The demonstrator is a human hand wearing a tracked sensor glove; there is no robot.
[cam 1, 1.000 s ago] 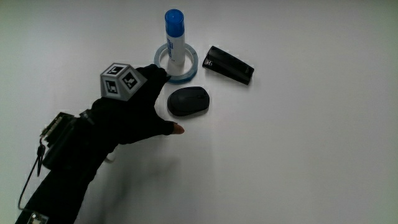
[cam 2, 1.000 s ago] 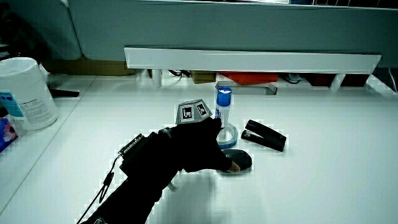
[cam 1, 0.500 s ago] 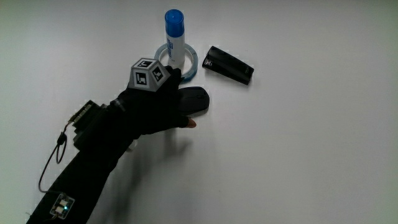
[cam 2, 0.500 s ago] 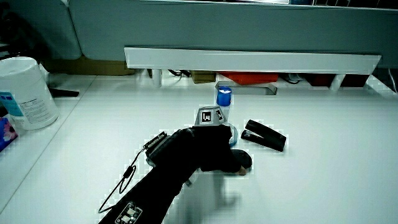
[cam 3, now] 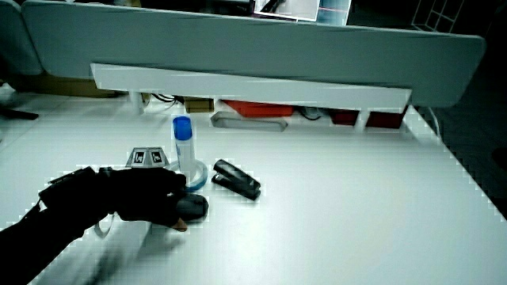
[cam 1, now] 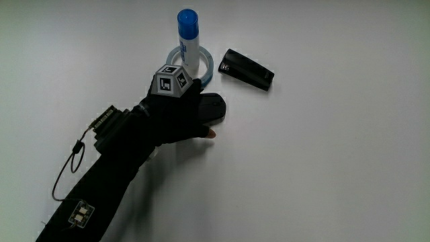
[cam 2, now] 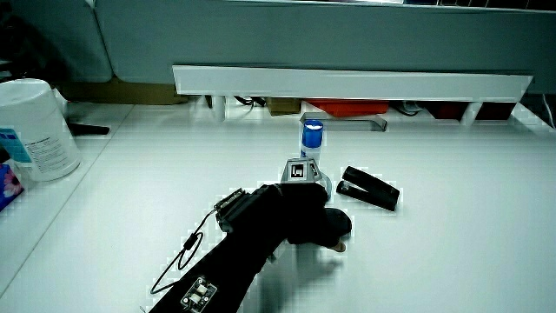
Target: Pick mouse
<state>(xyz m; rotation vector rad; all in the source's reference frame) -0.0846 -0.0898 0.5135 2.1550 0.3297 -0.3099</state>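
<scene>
The dark mouse (cam 1: 216, 107) lies on the white table (cam 1: 322, 161), nearer to the person than the tape ring. The gloved hand (cam 1: 180, 115) rests on it and covers most of it, with only one end showing. The fingers curve over the mouse's top, and the bare thumb tip (cam 1: 210, 134) presses at its nearer edge. The patterned cube (cam 1: 169, 82) sits on the hand's back. Both side views show the hand (cam 2: 300, 213) (cam 3: 146, 194) laid over the mouse (cam 2: 340, 224) (cam 3: 196, 207), which stays on the table.
A blue-capped tube (cam 1: 189, 40) stands upright inside a tape ring (cam 1: 209, 64), close to the hand. A black stapler-like bar (cam 1: 248, 69) lies beside the ring. A white tub (cam 2: 35, 126) stands at the table's edge. A low partition (cam 2: 347, 83) borders the table.
The hand came forward from beside the mouse onto it, covering most of it. Over the last half second it only settled a little further. The mouse has not shifted.
</scene>
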